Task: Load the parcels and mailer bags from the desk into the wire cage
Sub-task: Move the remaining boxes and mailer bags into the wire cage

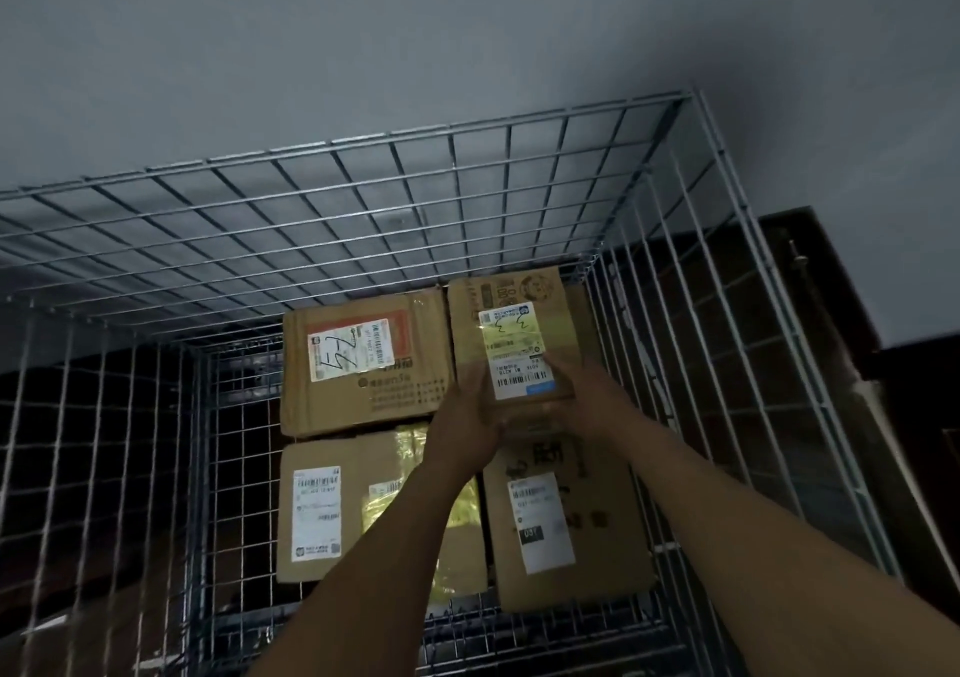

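Parcel with a white barcode label [511, 323]: I grasp it with both hands inside the wire cage [311, 219], at the far right corner. My left hand [467, 416] clamps its near left side. My right hand [587, 401] wraps its near right corner, fingers over the top face. I cannot tell whether the parcel rests on anything; a strip of cardboard shows just past its right edge.

Edges and room:
- The far edge of the held parcel lies near the back mesh wall; its right edge is near the right mesh wall.
- Its left edge runs just beside a parcel with a handwritten label [363, 359].
- A bare strip of mesh floor [239, 468] lies between the parcels and the left wall.

Surroundings:
- A near-left parcel [322, 510] with a yellow film patch [415, 447] lies under my left forearm.
- A near-right parcel [566, 520] lies between my forearms.
- Dark wooden furniture [831, 286] stands outside the right wall.
- A grey wall [467, 26] rises behind the cage.
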